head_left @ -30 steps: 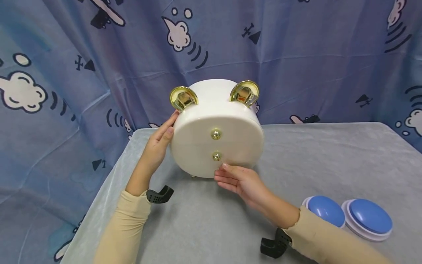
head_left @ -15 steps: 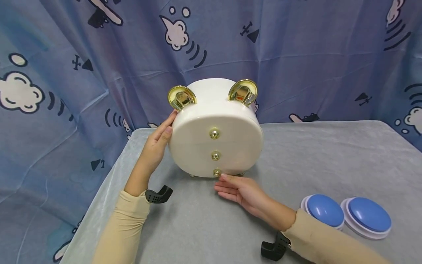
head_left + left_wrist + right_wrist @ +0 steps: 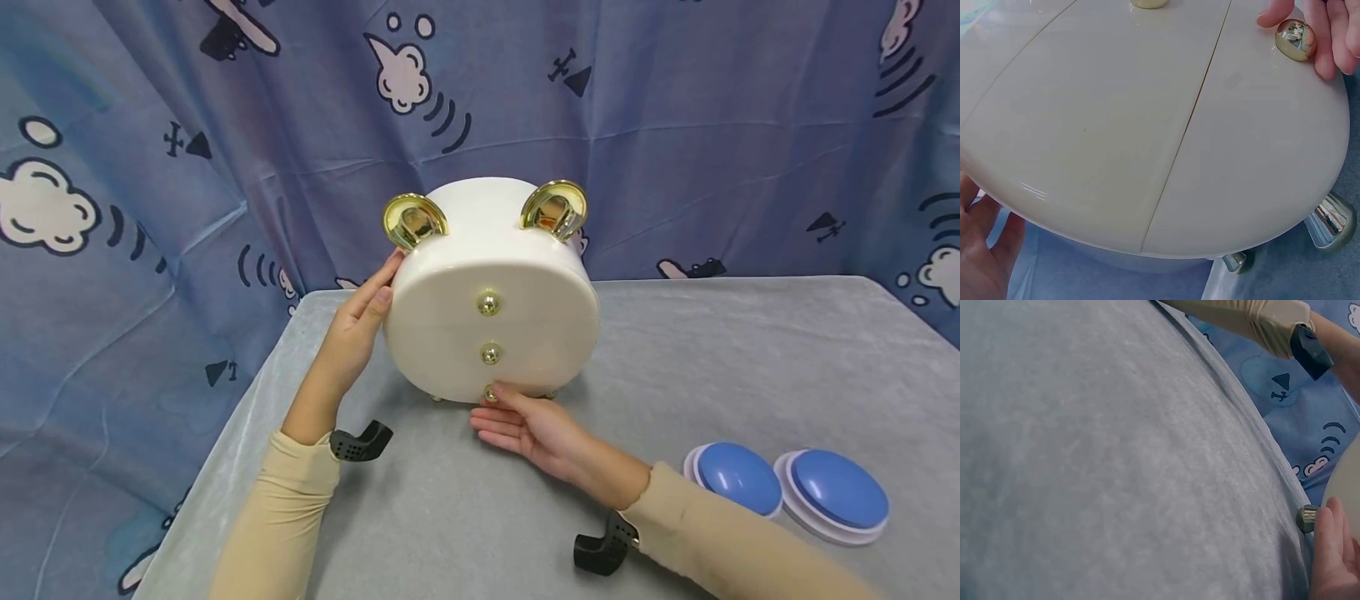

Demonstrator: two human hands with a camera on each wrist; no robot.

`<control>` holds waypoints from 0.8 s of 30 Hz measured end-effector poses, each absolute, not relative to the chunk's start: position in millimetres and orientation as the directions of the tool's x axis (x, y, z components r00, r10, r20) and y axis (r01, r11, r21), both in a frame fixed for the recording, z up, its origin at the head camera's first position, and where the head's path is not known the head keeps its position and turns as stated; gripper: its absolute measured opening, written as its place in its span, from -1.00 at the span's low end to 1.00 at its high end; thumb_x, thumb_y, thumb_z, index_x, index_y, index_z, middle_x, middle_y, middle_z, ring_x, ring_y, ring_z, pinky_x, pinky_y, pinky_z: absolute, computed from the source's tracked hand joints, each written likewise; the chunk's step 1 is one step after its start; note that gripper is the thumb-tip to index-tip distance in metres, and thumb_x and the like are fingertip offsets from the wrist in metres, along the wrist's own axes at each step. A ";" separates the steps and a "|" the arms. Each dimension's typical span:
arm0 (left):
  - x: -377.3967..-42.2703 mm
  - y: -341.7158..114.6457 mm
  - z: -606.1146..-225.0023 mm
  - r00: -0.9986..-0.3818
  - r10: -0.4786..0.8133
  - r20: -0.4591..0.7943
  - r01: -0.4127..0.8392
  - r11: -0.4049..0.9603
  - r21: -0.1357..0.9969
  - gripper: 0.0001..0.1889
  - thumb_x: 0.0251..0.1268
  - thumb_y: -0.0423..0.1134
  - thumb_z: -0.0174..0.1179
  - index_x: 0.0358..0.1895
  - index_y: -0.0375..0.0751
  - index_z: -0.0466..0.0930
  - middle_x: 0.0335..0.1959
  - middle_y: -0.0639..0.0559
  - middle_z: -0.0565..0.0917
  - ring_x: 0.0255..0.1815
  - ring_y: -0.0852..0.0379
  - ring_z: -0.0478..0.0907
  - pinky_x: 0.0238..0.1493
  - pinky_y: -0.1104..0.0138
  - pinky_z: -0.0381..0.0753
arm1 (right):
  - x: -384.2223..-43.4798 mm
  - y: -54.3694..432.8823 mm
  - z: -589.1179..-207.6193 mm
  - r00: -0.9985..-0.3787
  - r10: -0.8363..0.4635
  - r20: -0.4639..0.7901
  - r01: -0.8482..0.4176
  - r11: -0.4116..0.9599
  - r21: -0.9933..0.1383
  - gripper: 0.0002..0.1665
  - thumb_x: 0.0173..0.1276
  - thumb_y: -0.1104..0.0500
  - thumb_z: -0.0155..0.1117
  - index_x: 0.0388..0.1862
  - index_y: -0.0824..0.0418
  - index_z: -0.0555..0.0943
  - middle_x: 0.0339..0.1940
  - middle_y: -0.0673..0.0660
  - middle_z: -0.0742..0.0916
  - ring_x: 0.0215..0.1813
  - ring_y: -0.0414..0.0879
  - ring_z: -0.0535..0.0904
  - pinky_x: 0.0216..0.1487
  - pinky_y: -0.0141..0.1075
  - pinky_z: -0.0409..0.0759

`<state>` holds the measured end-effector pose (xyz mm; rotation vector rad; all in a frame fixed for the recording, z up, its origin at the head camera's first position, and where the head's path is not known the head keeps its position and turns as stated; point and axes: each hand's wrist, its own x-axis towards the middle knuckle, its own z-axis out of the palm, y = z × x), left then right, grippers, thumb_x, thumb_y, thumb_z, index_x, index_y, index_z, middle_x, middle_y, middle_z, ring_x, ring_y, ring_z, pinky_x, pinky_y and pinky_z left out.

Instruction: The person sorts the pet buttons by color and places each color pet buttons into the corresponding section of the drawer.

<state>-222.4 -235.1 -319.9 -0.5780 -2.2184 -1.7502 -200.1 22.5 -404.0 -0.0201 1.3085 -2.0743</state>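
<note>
A white oval box (image 3: 540, 333) with two gold ears (image 3: 415, 222) stands on the table. Down its front run three gold knobs (image 3: 489, 303), and thin seams across the face show in the left wrist view. My left hand (image 3: 351, 342) rests along the box's left side, thumb at the front edge, fingers stretched up below the gold ear. At the bottom of the front, the thumb and forefinger of my right hand (image 3: 543, 433) pinch the lowest knob (image 3: 1295, 39) from two sides. Its other fingers stay straight, palm turned up.
Two push lights with blue domes (image 3: 840, 487) and white rims lie on the grey cloth-covered table (image 3: 450, 517) at the right, close to my right sleeve. A blue patterned curtain (image 3: 675, 167) hangs behind the table and along its left side. Small metal feet (image 3: 1235, 262) carry the box.
My right hand has come down the box front, uncovering the lowest knob, then shifted left until thumb and forefinger are round that knob. My left hand stays in place on the box.
</note>
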 end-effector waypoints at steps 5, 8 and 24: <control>-222.7 -235.7 -320.7 -0.892 0.154 0.425 0.450 0.203 0.870 -0.50 0.64 -0.13 -0.16 0.53 -0.17 0.21 0.60 0.06 0.17 0.64 0.18 0.01 0.65 0.19 -0.04 | -197.8 20.1 -405.1 -0.781 -0.543 -0.307 0.517 -0.288 -0.806 -0.51 0.62 0.08 -0.03 0.23 0.50 0.36 -0.13 0.15 0.76 0.00 -0.11 0.72 0.19 -0.21 0.66; -223.0 -236.5 -320.7 -0.894 0.152 0.421 0.446 0.213 0.869 -0.49 0.64 -0.10 -0.16 0.53 -0.16 0.21 0.61 0.06 0.16 0.64 0.17 0.01 0.65 0.18 -0.03 | -197.5 19.5 -405.5 -0.789 -0.539 -0.295 0.514 -0.315 -0.798 -0.58 0.62 0.11 -0.03 0.17 0.47 0.38 -0.15 0.15 0.77 0.00 -0.09 0.72 0.22 -0.19 0.65; -222.4 -237.8 -319.2 -0.895 0.168 0.413 0.442 0.225 0.868 -0.47 0.64 -0.06 -0.18 0.55 -0.13 0.18 0.61 0.11 0.16 0.63 0.22 0.01 0.65 0.21 -0.03 | -196.6 18.7 -407.7 -0.785 -0.553 -0.279 0.517 -0.336 -0.787 -0.69 0.61 0.10 -0.01 0.02 0.35 0.47 -0.19 0.12 0.78 -0.01 -0.12 0.73 0.19 -0.23 0.66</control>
